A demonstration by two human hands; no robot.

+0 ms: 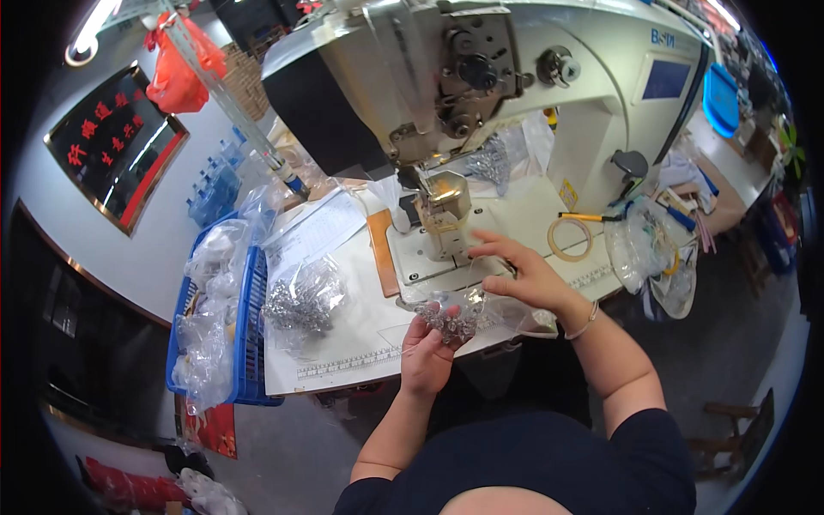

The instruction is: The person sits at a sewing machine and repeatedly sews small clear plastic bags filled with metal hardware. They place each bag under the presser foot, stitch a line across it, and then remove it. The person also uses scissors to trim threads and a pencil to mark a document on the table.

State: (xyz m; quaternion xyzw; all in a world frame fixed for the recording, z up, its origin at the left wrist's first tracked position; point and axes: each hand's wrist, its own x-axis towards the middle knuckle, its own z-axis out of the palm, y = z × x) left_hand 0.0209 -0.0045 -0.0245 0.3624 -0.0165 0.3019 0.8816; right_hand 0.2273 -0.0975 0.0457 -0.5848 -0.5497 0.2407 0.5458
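In my left hand is a cluster of small shiny silver pieces, with what looks like clear plastic around it. The fingers are closed on this cluster at the front edge of the sewing table. My right hand, with a bracelet at the wrist, hovers just right of the sewing machine's needle area. Its thumb and fingers are apart, and I see nothing held between them. The machine's presser foot area is in front of that hand, partly hidden by a clear yellowish guard.
Left on the table lies a clear bag of silver pieces, near paper sheets. A blue basket full of plastic bags adjoins the left edge. To the right are a tape roll, a yellow cutter and clear bags.
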